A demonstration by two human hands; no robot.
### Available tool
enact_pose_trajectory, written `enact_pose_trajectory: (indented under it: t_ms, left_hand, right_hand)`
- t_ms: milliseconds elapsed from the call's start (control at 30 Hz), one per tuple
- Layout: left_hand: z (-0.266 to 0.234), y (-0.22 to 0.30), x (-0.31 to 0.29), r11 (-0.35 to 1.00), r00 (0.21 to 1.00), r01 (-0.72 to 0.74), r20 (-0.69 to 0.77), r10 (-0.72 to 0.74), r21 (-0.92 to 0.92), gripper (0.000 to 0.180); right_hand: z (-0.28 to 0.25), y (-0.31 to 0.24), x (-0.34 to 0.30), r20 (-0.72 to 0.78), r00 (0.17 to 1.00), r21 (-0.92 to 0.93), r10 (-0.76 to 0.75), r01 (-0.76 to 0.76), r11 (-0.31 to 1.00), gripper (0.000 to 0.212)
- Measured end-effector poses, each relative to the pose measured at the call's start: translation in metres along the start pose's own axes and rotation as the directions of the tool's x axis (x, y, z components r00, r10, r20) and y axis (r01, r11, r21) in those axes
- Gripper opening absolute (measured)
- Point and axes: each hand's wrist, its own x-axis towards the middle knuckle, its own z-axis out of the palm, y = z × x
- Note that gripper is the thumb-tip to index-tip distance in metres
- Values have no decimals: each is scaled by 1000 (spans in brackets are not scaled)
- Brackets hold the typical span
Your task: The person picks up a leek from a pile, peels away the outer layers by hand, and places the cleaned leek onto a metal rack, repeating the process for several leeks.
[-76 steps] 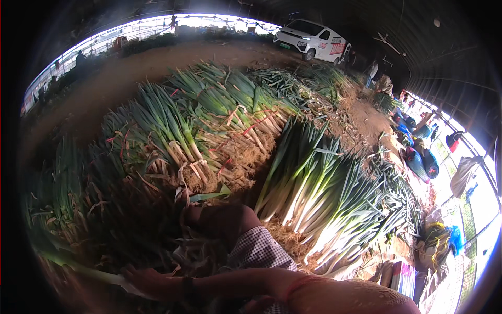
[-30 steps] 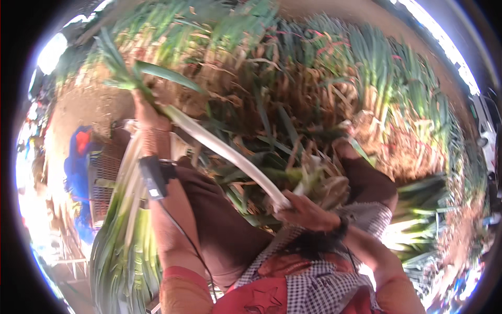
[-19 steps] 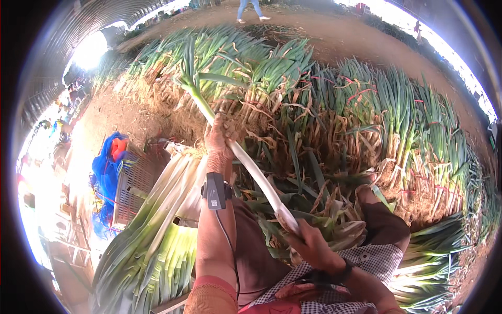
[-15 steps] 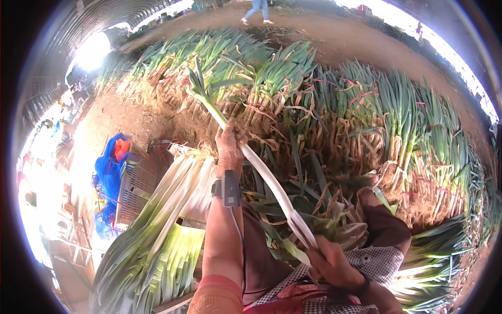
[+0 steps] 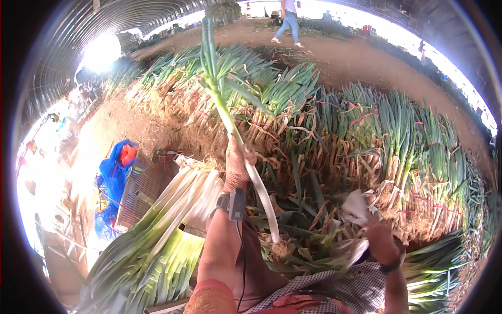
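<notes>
My left hand (image 5: 238, 162) is closed round the middle of a long green onion (image 5: 265, 201). Its green leaves point up and away, and its white shank runs down to a rooty end over my lap. Off to the right, my right hand (image 5: 384, 242) is blurred but looks closed on a strip of peeled outer leaf (image 5: 357, 252), apart from the onion. A pale blurred patch (image 5: 355, 208) shows just beyond that hand. Beside my left forearm lies a pile of cleaned green onions (image 5: 175, 209) with white shanks.
Bundled green onions (image 5: 402, 131) stand in a long curved row ahead and right. Stripped leaves (image 5: 308, 225) litter the ground between my legs. At left are a plastic crate (image 5: 137, 191) and blue netting (image 5: 112, 178). A person (image 5: 289, 23) walks on the dirt path beyond.
My right hand has moved from the onion's lower end out to the right, pulling outer leaf away. The rooty end now shows. My left hand still grips the onion, now more upright.
</notes>
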Motion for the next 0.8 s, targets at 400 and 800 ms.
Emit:
enact_pose_trajectory:
  t_ms: [400, 800]
  left_hand:
    - [45, 25, -41, 929, 927, -284, -177, 329, 239, 18]
    - [-32, 265, -240, 397, 554, -186, -238, 798, 899, 31]
  right_hand:
    - [-114, -167, 77, 179, 982, 706, -63, -172, -687, 26]
    - [-248, -227, 276, -867, 498, 497, -5, 865, -66, 32]
